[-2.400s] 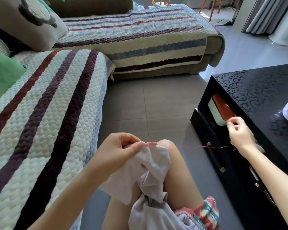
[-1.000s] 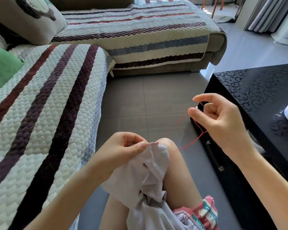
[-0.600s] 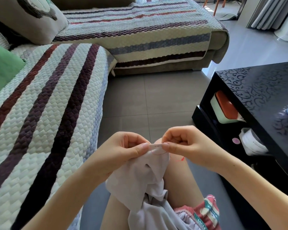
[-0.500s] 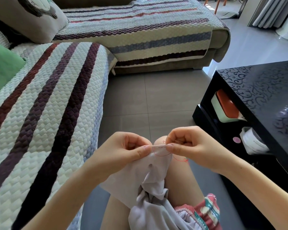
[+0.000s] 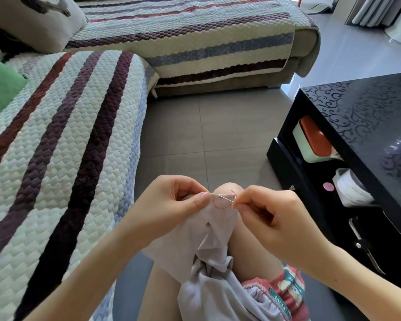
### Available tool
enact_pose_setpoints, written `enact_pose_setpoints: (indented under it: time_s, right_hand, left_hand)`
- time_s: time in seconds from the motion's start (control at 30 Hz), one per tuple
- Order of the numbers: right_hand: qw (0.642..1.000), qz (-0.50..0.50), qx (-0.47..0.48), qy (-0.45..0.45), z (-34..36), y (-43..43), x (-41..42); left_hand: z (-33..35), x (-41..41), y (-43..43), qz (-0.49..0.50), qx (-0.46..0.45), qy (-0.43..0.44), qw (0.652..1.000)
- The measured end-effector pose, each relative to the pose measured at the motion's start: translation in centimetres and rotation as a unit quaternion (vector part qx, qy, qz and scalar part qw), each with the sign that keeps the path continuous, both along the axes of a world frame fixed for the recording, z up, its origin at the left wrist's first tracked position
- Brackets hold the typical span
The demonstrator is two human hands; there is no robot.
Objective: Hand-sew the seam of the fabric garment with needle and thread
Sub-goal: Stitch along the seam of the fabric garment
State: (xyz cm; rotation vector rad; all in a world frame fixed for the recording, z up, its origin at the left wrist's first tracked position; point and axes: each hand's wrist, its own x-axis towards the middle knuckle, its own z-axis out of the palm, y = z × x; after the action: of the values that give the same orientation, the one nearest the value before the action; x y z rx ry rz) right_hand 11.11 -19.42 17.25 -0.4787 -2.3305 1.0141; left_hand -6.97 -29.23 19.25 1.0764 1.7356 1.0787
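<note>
Pinching the top edge of the pale grey cloth [image 5: 208,237] w/ my left hand [image 5: 171,205]: thumb & forefinger pressed together on the fold, other fingers curled behind it. My right hand [image 5: 276,218] pinches the needle [image 5: 222,197] btwn thumb & forefinger tips, w/ the rest of its fingers curled toward the palm. Needle lies nearly level along the cloth edge, btwn the two hands, just over my knee [image 5: 227,187]. Red thread [image 5: 218,206] makes a small loop on the cloth right below the needle. Cloth hangs down over my leg into my lap, bunched beside the red patterned shorts [image 5: 287,288]. Striped sofa cover [image 5: 67,147] on my left, black table [image 5: 361,117] on my right, grey tile floor [image 5: 206,135] ahead.
</note>
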Motion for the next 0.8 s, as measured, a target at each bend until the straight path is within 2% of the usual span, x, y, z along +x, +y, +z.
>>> enact_pose_setpoints:
  time_s: [0.4, 0.8]
  right_hand:
    - [1.0, -0.005, -0.023, -0.01, 0.06, -0.14, -0.41]
    - [0.999, -0.005, 0.018, -0.048, 0.29, -0.05, -0.74]
  left_hand:
    - [-0.06, 0.2, 0.04, 0.011, 0.002, -0.013, 1.0]
    - [0.14, 0.33, -0.08, -0.005, 0.009, 0.023, 1.0]
